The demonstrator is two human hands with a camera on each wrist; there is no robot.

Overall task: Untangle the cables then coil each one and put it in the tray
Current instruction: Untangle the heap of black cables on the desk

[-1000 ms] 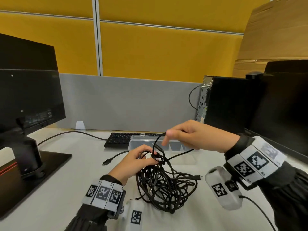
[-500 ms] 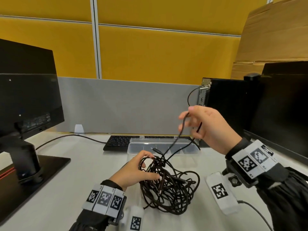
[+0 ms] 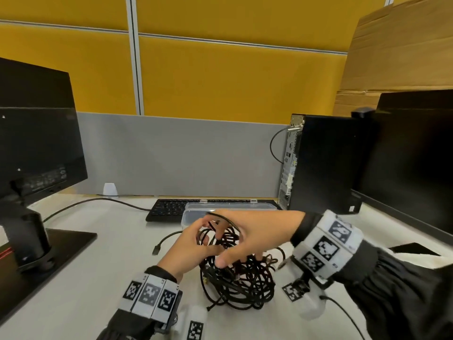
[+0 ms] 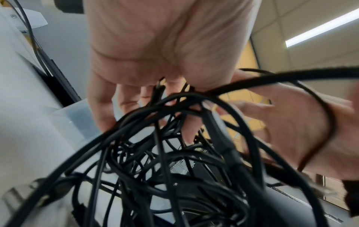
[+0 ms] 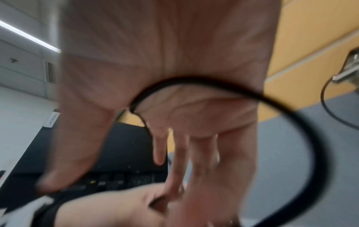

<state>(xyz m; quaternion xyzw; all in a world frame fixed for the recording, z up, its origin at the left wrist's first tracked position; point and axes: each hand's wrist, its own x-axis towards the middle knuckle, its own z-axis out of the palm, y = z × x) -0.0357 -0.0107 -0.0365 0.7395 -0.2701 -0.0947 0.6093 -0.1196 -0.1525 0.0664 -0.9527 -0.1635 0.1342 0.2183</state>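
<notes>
Just in front of clear tray [image 3: 228, 209]: tangled black cables [image 3: 239, 276] heaped on white desk [image 3: 81, 261]; right hand [image 3: 255, 238] over heap, fingers spread and straight, one strand looped across palm; left hand [image 3: 187, 247] at heap's left, fingers curled gripping top loops

Both forearms wear black long sleeves, the cloth bunched and creased toward the cuffs. Each wrist carries a white band printed with a row of square black-and-white coded markers. Under each band hangs a rounded white camera housing bearing one more such marker. A thin black wire trails from the right wrist's housing. The left hand [image 3: 186, 251] and right hand [image 3: 255, 236] are bare.
</notes>
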